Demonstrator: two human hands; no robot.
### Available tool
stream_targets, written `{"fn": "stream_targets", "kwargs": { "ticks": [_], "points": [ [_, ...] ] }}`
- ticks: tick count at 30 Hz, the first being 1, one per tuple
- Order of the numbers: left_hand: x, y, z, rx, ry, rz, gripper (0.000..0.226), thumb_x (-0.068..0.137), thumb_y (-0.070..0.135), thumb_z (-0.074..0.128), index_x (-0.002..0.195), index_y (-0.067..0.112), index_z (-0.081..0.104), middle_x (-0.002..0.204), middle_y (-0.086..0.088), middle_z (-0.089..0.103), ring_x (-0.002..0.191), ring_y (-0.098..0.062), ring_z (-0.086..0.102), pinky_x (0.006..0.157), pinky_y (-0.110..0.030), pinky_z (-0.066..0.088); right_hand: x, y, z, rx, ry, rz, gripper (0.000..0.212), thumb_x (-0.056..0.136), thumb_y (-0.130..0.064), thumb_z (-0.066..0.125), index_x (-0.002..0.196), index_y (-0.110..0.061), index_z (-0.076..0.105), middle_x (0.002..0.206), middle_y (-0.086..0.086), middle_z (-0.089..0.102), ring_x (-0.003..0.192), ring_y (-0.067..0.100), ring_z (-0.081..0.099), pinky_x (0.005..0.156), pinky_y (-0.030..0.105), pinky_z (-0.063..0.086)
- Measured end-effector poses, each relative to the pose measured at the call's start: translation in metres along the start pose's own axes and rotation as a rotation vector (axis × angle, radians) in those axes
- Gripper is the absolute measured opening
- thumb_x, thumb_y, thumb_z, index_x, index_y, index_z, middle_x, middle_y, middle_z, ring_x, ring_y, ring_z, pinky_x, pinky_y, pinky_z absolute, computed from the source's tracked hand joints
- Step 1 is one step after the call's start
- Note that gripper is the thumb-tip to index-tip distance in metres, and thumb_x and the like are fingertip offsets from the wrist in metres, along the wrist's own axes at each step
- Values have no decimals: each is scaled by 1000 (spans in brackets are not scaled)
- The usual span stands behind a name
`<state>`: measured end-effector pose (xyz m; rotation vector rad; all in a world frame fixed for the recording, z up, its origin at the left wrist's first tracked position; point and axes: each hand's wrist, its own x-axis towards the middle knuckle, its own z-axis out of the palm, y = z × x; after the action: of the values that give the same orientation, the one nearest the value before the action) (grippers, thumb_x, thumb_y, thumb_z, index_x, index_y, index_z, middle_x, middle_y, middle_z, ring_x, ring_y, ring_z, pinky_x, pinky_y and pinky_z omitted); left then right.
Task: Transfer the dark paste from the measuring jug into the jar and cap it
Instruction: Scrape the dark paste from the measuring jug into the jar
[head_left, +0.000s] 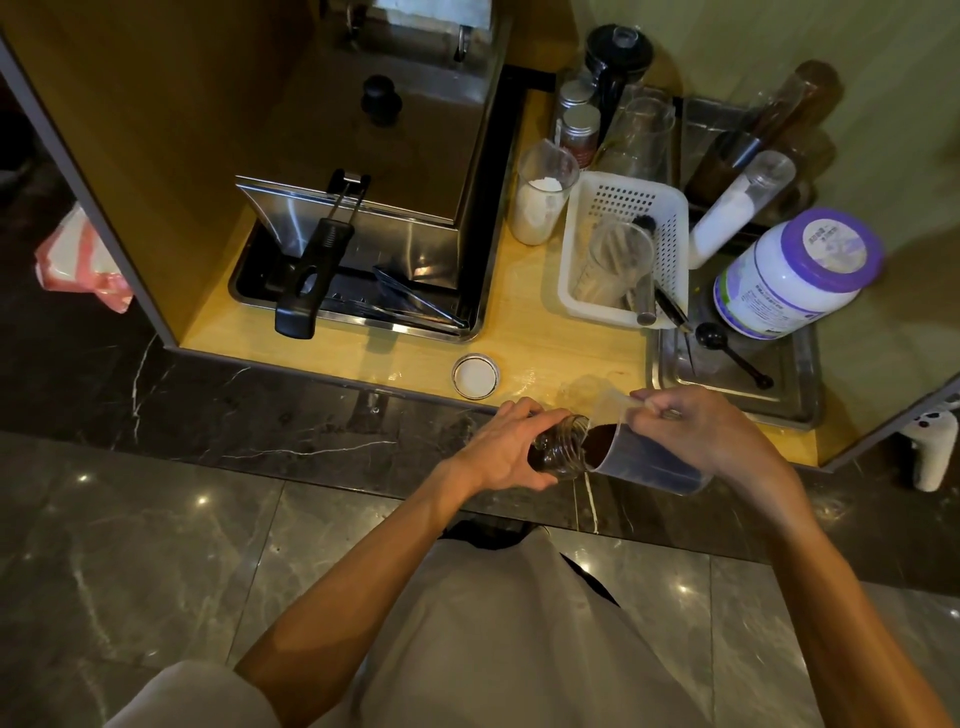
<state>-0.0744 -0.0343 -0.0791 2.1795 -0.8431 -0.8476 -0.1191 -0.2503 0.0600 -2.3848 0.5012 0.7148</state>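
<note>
L hand (501, 448) gripped the jar (558, 451), tilted, mouth vs the measuring jug (649, 460). R hand (698, 428) held jug by its handle, dark paste (602, 439) at rim. Cap (475, 376) lay on counter (545, 338), apart from both.

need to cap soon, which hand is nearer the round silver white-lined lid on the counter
Left. The left hand is just nearside of the round silver lid; the right hand lies farther off rightward.
</note>
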Motion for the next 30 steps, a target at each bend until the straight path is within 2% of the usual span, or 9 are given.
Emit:
{"fn": "stream_targets", "kwargs": {
  "ticks": [4,10,12,14,18,21,30],
  "points": [
    [0,0,0,11,-7,4,90,78,35,81,153,26,33,135,-7,41,127,-22,35,112,-43,32,2,-2,1,-23,5,0,38,87,-45,63,62,-18,66,143,-14,56,125,27,55,102,48,41],
    [2,1,0,11,-6,25,88,77,34,81,152,27,35,133,-7,42,124,-22,36,111,-42,33,-2,-10,3,-149,14,-1,35,85,-54,60,59,-31,64,139,-14,59,123,28,55,105,55,39],
    [3,1,1,8,-7,27,88,77,34,82,151,27,35,132,-7,42,122,-22,36,110,-42,34,-3,-11,4,-212,23,14,38,85,-55,59,60,-27,63,134,-11,63,121,26,56,105,52,38],
    [4,1,1,13,-6,27,89,76,34,82,151,27,35,131,-7,43,122,-22,37,109,-43,35,-3,-12,5,-205,32,12,39,86,-53,60,60,-23,63,138,-16,60,124,26,54,107,54,35],
    [6,0,3,25,-5,20,90,76,34,82,152,26,34,132,-7,43,122,-23,36,109,-44,35,-5,-16,4,-220,25,2,39,86,-52,62,59,-24,61,143,-21,53,127,27,53,109,57,33],
    [6,0,4,28,3,25,90,75,35,82,151,28,35,129,-6,43,120,-22,37,108,-43,36,-8,-18,5,-246,39,8,37,85,-51,62,60,-25,61,139,-15,59,125,26,54,108,53,33],
    [6,-1,5,38,3,8,92,75,37,82,152,25,34,130,-7,43,120,-23,38,108,-46,36,-6,-17,8,-253,69,13,35,84,-52,63,61,-26,61,138,-16,60,125,26,55,110,56,31]
  ]
}}
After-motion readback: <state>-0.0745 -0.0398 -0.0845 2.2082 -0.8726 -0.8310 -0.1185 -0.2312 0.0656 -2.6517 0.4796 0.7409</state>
